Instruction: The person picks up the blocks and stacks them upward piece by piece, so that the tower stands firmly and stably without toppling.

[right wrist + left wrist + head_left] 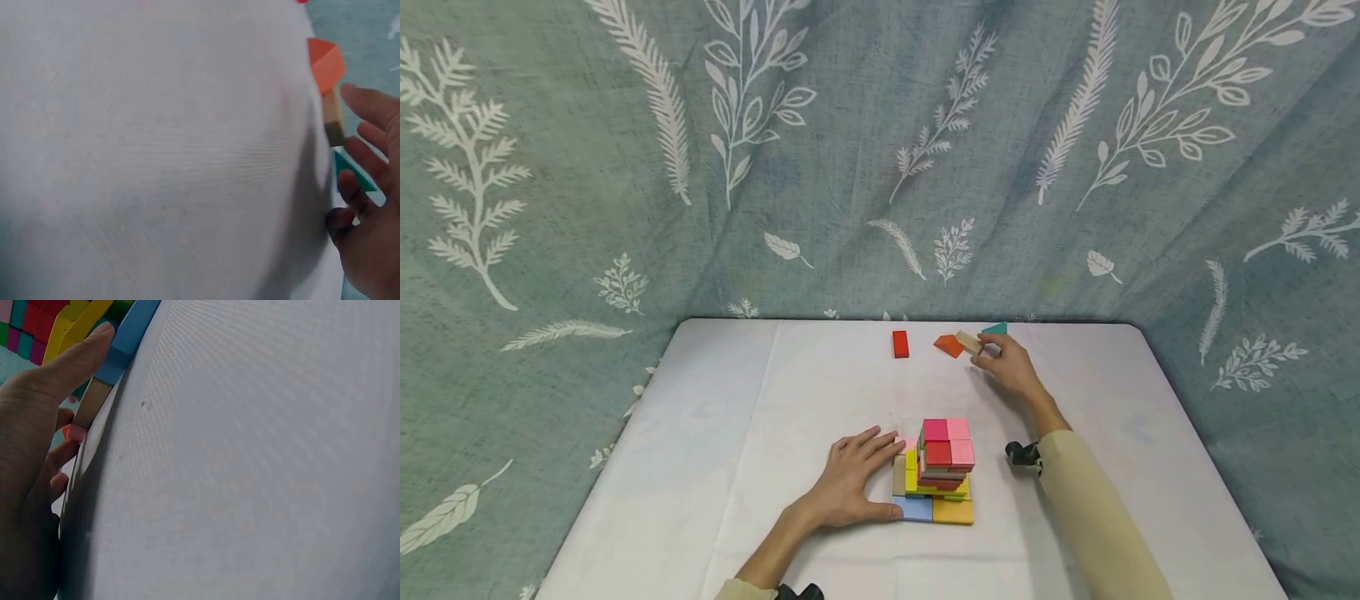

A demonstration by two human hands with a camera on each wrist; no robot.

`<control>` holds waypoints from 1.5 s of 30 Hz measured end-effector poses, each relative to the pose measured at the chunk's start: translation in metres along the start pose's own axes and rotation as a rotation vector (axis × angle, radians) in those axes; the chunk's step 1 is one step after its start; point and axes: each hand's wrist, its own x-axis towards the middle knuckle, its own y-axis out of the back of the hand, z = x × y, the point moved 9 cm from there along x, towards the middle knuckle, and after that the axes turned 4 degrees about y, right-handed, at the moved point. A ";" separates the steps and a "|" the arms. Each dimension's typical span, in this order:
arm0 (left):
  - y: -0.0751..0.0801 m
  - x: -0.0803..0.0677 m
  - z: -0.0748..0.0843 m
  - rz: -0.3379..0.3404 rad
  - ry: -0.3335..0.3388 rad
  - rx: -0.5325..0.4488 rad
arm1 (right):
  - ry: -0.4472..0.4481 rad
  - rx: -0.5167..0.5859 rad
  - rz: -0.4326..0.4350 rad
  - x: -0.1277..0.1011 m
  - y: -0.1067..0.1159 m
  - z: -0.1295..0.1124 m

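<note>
A tower of coloured wooden blocks point(945, 454) stands near the front of the table, pink and red on top, yellow lower down. My left hand point(850, 483) lies to its left with fingers extended, the thumb point(94, 353) right at the blue block point(913, 508) of the base. At the back, my right hand point(1011, 367) reaches to a plain wood block point(967, 342), thumb and forefinger spread around its near end. An orange block point(949, 346) lies against that block's left end. Behind the right fingers a teal triangular block point(996, 329) shows partly.
A red block point(900, 344) lies by itself at the back, left of the orange one. The white-covered table point(700, 450) ends at a leaf-patterned cloth point(850, 167). My right sleeve point(1097, 508) passes to the right of the tower.
</note>
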 end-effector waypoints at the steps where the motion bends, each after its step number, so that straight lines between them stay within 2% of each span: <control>1: 0.000 0.000 0.000 0.004 0.000 -0.001 | 0.002 -0.023 0.009 0.003 -0.001 0.001; 4: 0.001 -0.001 0.001 0.012 -0.001 0.002 | -0.003 -0.086 0.032 0.008 -0.002 0.001; 8: 0.000 -0.001 0.001 0.006 0.001 0.005 | -0.064 -0.153 0.069 0.010 -0.002 0.002; 14: -0.001 0.001 0.001 -0.002 -0.002 0.028 | -0.108 -0.189 0.119 0.009 0.000 0.005; 18: 0.000 0.001 0.001 -0.006 -0.002 0.030 | -0.101 -0.148 0.127 0.008 0.002 0.007; 22: 0.000 0.002 0.001 -0.020 0.006 0.021 | -0.095 -0.056 0.119 0.005 0.008 0.007; 26: -0.001 0.002 0.000 -0.027 0.014 0.019 | -0.054 -0.014 0.110 0.002 0.019 0.001; 31: -0.002 0.002 -0.001 -0.033 0.021 0.026 | 0.020 -0.022 0.109 -0.007 0.031 -0.021; 36: -0.001 0.002 -0.001 -0.025 0.017 0.026 | 0.132 0.028 0.089 -0.029 0.040 -0.056; 40: -0.001 0.002 -0.001 -0.024 0.015 0.026 | 0.231 0.053 0.036 -0.055 0.044 -0.089; 45: -0.003 0.001 -0.001 -0.025 0.022 0.023 | 0.330 0.077 -0.070 -0.091 0.046 -0.124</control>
